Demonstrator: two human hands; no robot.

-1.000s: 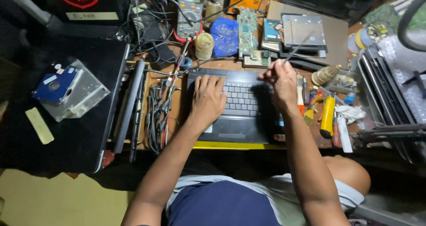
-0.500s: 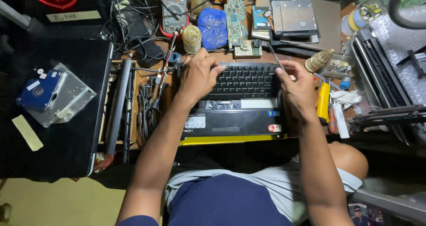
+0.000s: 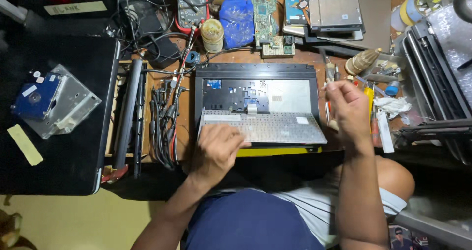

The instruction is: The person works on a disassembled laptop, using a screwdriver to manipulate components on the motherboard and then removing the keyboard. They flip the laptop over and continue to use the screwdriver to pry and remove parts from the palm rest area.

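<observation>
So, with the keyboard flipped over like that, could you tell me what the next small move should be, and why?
Probably free the thin ribbon cable at its connector. The grey laptop keyboard lies face down over the front of the black laptop base, steadied by the left hand, and the ribbon seems to tether it. The right hand holds a thin tool beside it.

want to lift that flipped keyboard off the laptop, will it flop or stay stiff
The keyboard looks like a thin metal-backed sheet, so it would probably flex if lifted by one end. It seems light for its size. A ribbon cable may still tie it to the laptop base, so pulling could tear it.
</observation>
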